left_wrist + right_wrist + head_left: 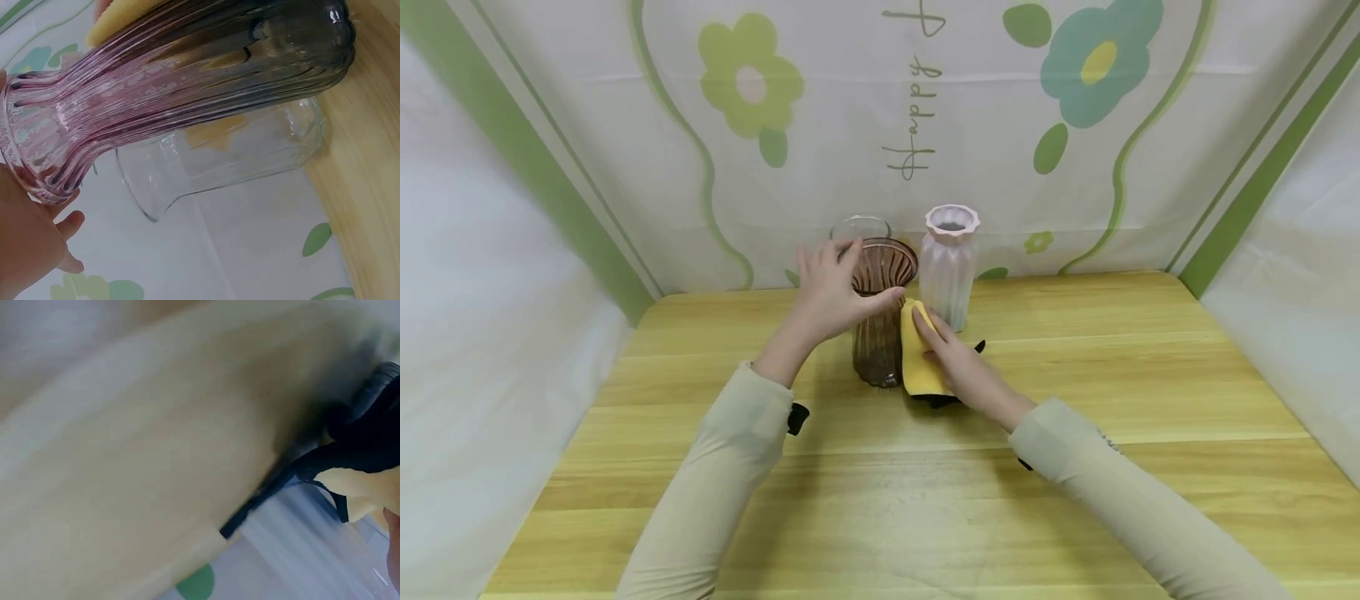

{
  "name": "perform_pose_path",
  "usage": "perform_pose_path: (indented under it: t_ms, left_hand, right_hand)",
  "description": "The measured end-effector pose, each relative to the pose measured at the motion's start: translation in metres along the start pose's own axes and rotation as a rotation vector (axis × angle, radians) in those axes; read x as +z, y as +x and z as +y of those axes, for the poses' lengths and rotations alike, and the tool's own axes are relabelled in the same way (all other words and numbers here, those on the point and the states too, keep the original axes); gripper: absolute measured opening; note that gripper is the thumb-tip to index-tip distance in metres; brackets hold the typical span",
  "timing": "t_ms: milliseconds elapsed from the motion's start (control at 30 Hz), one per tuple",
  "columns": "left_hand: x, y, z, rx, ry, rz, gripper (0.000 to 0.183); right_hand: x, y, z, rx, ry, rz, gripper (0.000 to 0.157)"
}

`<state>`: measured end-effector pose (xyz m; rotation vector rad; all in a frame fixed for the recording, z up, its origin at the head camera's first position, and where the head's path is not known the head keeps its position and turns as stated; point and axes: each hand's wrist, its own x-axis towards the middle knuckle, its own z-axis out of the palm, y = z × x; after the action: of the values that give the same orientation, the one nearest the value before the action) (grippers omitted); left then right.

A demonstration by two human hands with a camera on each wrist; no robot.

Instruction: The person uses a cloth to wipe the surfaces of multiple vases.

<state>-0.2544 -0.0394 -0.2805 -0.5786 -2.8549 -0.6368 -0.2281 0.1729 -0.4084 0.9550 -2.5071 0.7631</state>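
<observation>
A ribbed glass vase (877, 350), pinkish at the flared top and smoky grey at the base, stands upright on the table. My left hand (829, 293) holds it at the rim, thumb along the near side and fingers spread toward the back. In my right hand (964, 367) is a yellow cloth (917, 358) with a black side, pressed along the vase's right wall. The left wrist view shows the ribbed vase (181, 81) sideways, the cloth's yellow edge (122, 19) against it. Black cloth (369, 440) hangs loose in the right wrist view, which is blurred.
Behind the ribbed vase stands a clear glass vase (250, 150), mostly hidden in the head view. A pale pink-white vase (950, 275) with a scalloped rim is close at the right. A flower-printed curtain (850, 100) hangs at the wooden table's (880, 517) back edge.
</observation>
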Motion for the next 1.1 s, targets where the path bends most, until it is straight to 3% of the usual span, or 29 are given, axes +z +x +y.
perform_pose_path:
  t_ms: [233,400,733,967,1100]
  left_hand:
    - [-0.005,0.001,-0.003,0.015,-0.023,-0.06,0.093]
    - [-0.007,0.003,-0.007,0.017,-0.081,-0.114,0.092]
    - [-0.007,0.005,-0.011,0.021,-0.077,-0.124,0.096]
    - [-0.005,0.003,-0.009,-0.001,-0.087,-0.099,0.097]
    - [-0.003,0.003,-0.009,-0.02,-0.08,-0.078,0.096]
  right_hand:
    - [-0.006,0.02,-0.006,-0.051,0.069,0.238,0.086]
    - [-0.007,0.026,-0.007,-0.084,0.069,0.235,0.091]
    - [-0.005,0.016,-0.005,-0.02,-0.037,-0.006,0.061]
    - [-0.007,-0.004,0.007,0.109,0.042,-0.265,0.071]
    - [-0.006,-0.011,0.013,0.164,0.074,-0.343,0.071]
